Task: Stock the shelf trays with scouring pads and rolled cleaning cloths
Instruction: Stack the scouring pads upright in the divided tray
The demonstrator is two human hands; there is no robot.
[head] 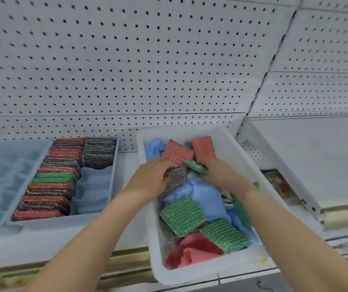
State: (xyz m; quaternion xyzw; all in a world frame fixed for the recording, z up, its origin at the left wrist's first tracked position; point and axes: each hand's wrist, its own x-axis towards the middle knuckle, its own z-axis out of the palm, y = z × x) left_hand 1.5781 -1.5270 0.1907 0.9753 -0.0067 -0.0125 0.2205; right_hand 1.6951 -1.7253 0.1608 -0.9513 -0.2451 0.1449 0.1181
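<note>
Both hands are in the white bin (152, 228), which sits on the shelf (42, 243) to the right of the tray (42, 223). The left hand (150, 178) has its fingers curled round a grey pad (176, 175), gripping it just above the blue cloth (207, 197). The right hand (221, 173) pinches a green pad (196, 167) at its fingertips, just beside the grey one. Behind them, two red pads (177, 152) lean at the bin's far end. Nearer, loose green pads (182, 216) lie on the cloths, with a pink cloth (194, 249) at the front. In the tray, stocked pads (53, 182) stand on edge, filling the left column; the right column holds only a few at the back. A pegboard (126, 60) rises behind.
</note>
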